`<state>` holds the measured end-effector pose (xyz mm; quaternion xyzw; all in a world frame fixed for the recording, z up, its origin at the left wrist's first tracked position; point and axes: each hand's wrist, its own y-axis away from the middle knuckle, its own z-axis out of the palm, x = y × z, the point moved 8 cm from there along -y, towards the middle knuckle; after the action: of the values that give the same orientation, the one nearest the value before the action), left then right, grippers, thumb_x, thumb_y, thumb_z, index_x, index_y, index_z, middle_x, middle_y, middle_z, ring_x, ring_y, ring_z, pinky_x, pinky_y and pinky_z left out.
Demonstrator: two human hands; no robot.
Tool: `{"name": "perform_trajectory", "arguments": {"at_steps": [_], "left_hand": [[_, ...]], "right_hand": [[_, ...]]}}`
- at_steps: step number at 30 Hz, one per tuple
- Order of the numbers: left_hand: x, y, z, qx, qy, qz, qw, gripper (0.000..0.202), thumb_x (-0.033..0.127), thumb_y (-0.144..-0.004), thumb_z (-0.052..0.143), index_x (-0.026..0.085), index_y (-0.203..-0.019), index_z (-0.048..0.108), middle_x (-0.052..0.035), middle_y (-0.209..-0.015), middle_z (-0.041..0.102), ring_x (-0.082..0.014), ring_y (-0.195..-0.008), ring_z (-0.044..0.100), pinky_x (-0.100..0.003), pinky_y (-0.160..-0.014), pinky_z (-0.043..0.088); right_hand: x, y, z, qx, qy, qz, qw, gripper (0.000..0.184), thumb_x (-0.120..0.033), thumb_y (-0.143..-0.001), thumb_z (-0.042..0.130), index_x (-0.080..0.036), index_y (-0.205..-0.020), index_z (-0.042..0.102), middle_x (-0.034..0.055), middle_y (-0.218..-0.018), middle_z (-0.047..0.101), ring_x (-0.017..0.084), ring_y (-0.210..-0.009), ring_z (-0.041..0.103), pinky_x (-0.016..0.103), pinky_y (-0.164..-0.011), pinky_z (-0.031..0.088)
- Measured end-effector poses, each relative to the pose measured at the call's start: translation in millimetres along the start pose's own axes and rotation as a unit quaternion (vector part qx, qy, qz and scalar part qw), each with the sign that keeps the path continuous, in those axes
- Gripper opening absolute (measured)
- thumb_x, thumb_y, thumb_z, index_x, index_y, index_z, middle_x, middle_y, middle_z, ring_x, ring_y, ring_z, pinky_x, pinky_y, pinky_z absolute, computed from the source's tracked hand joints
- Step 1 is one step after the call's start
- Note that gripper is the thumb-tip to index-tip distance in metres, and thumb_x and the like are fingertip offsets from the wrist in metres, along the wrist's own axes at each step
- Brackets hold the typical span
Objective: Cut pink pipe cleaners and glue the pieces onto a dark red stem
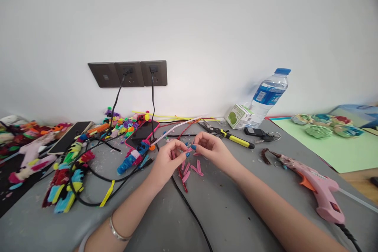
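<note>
In the head view my left hand (170, 158) and my right hand (211, 149) meet over the middle of the grey table. Thumb and forefinger of each are pinched together on a small pink pipe cleaner piece (189, 150), mostly hidden by the fingertips. Several folded pink pipe cleaner pieces (197, 170) lie loose just below my hands. A red glittery pipe cleaner (183, 182) sticks out among them, and a pale strip (174, 127) slants behind my left hand.
A pink glue gun (317, 191) lies at right, near green paper (313, 147). Yellow-handled pliers (233, 137), car keys (260, 134), a small box (239, 116) and a water bottle (267, 96) stand behind. Left are pipe cleaner figures (66, 177), phones (71, 138) and a black cable (189, 204).
</note>
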<state>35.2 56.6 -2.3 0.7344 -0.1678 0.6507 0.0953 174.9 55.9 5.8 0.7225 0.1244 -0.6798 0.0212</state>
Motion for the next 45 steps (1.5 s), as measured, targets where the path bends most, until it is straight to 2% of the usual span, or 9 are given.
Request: {"name": "perform_trajectory", "arguments": {"at_steps": [4,9,16,21,24,30,39,45], "left_hand": [[2,-1,-6.1,0.027,-0.016,0.018,0.999,0.016,0.032,-0.083,0.065,0.017,-0.089,0.064,0.0005,-0.077,0.057,-0.0109,-0.064,0.044,-0.024,-0.058,0.034],[3,1,-7.4,0.029,-0.037,0.033,0.998,0.015,0.031,-0.084,0.063,0.017,-0.087,0.066,-0.0001,-0.076,0.058,-0.0122,-0.065,0.044,-0.025,-0.060,0.034],[11,3,-11.3,0.059,-0.084,0.065,0.993,0.009,0.023,-0.083,0.059,0.018,-0.085,0.067,-0.0001,-0.079,0.063,-0.0119,-0.065,0.047,-0.024,-0.060,0.035],[13,4,-13.0,0.070,-0.090,0.066,0.991,0.011,0.021,-0.082,0.058,0.019,-0.086,0.068,-0.0001,-0.079,0.064,-0.0115,-0.063,0.048,-0.024,-0.059,0.037],[14,5,-12.4,0.066,-0.093,0.070,0.991,0.011,0.021,-0.083,0.057,0.019,-0.087,0.067,-0.0004,-0.082,0.065,-0.0113,-0.063,0.048,-0.024,-0.059,0.037],[15,4,-12.5,0.065,-0.097,0.080,0.990,0.009,0.022,-0.085,0.059,0.019,-0.087,0.067,0.0002,-0.081,0.064,-0.0113,-0.064,0.049,-0.024,-0.060,0.038],[20,4,-14.4,0.077,-0.112,0.103,0.985,0.006,0.024,-0.084,0.062,0.019,-0.084,0.066,0.0005,-0.078,0.063,-0.0111,-0.062,0.049,-0.023,-0.058,0.039],[26,5,-17.0,0.089,-0.123,0.122,0.981,0.008,0.022,-0.083,0.060,0.019,-0.080,0.067,-0.0019,-0.079,0.062,-0.0148,-0.071,0.056,-0.024,-0.059,0.040]], "right_hand": [[-1,1,2,-0.006,-0.005,0.004,1.000,0.033,-0.047,-0.077,0.073,-0.020,-0.078,0.055,-0.0012,-0.074,0.057,0.012,-0.064,0.051,0.026,-0.059,0.045],[-2,2,4,-0.013,-0.007,0.011,1.000,0.036,-0.052,-0.077,0.072,-0.020,-0.080,0.056,-0.0004,-0.075,0.057,0.013,-0.066,0.053,0.026,-0.061,0.047],[-4,0,-12,0.053,0.015,-0.009,0.998,0.040,-0.059,-0.086,0.058,-0.020,-0.078,0.058,0.0009,-0.073,0.059,0.014,-0.067,0.053,0.027,-0.064,0.045],[0,-2,-17,0.065,0.007,-0.008,0.998,0.041,-0.060,-0.087,0.055,-0.020,-0.077,0.058,0.0000,-0.067,0.057,0.014,-0.063,0.052,0.028,-0.061,0.042],[0,-1,-14,0.052,0.015,0.001,0.999,0.041,-0.060,-0.087,0.057,-0.020,-0.079,0.058,-0.0008,-0.067,0.056,0.014,-0.063,0.050,0.027,-0.061,0.041],[0,3,8,-0.044,0.009,0.025,0.999,0.036,-0.055,-0.082,0.068,-0.020,-0.084,0.058,0.0002,-0.079,0.056,0.013,-0.069,0.050,0.025,-0.061,0.042],[-1,3,8,-0.045,0.028,0.026,0.998,0.045,-0.062,-0.080,0.065,-0.019,-0.078,0.057,-0.0009,-0.071,0.054,0.012,-0.063,0.048,0.025,-0.057,0.038],[2,3,11,-0.054,0.019,0.030,0.998,0.044,-0.061,-0.082,0.064,-0.019,-0.076,0.055,-0.0005,-0.069,0.055,0.013,-0.064,0.050,0.026,-0.058,0.041]]}}
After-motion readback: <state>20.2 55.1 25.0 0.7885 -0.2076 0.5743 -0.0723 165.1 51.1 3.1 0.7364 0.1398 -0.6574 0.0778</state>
